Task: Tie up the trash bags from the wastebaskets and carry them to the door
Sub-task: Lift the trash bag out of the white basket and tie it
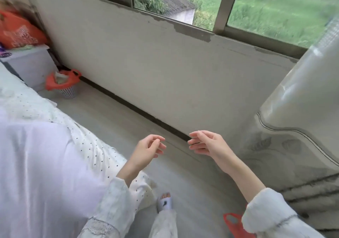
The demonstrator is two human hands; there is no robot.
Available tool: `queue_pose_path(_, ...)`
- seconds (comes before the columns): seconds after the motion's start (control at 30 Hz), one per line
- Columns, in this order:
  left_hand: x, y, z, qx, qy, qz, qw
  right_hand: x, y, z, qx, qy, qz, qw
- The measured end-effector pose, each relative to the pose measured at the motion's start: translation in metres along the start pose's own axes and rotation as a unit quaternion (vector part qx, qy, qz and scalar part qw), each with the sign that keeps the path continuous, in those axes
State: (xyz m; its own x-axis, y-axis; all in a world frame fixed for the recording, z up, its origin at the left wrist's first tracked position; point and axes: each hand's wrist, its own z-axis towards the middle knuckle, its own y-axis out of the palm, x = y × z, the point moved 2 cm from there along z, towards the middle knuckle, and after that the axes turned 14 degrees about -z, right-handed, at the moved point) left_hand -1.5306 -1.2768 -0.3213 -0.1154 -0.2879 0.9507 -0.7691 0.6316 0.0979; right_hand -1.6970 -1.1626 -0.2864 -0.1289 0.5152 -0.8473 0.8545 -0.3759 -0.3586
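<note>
A small white mesh wastebasket [68, 91] stands on the floor at the far left, by the wall. It is lined with a red plastic trash bag [53, 82] whose handles stick up, with paper inside. A second red bag [236, 225] shows at the bottom edge, partly hidden behind my right sleeve. My left hand [149, 148] and my right hand [205, 143] hover side by side above the floor, fingers loosely curled, holding nothing. Both are far from the wastebasket.
A bed with a dotted white cover [60, 133] fills the left side. A plastic-wrapped mattress [300, 109] leans at the right. A white cabinet [31, 65] with an orange bag [18, 30] on top stands behind the wastebasket. A grey floor strip [113, 116] runs along the wall under the window.
</note>
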Motion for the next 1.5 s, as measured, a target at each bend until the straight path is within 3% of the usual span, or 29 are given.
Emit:
queue_pose_path(0.23, 0.063, -0.071, 0.197, 0.094, 0.026, -0.019, 0.995, -0.114, 0.008, 0.218, -0.059, -0.049, -0.035, 0.996)
queue_pose_path(0.53, 0.127, -0.17, 0.348, 0.19, 0.005, -0.042, 0.981, -0.234, 0.054, 0.428, -0.16, -0.063, -0.076, 0.982)
queue_pose_path(0.87, 0.196, -0.336, 0.51, 0.331, -0.001, -0.079, 0.94, -0.379, 0.199, 0.665, -0.296, -0.105, -0.123, 0.941)
queue_pose_path(1.13, 0.224, -0.479, 0.566, 0.435, -0.04, -0.115, 0.892, -0.487, 0.339, 0.776, -0.393, -0.112, -0.179, 0.895)
queue_pose_path(1.5, 0.231, -0.753, 0.663, 0.478, -0.082, -0.141, 0.863, -0.589, 0.576, 0.924, -0.405, -0.077, -0.2, 0.889)
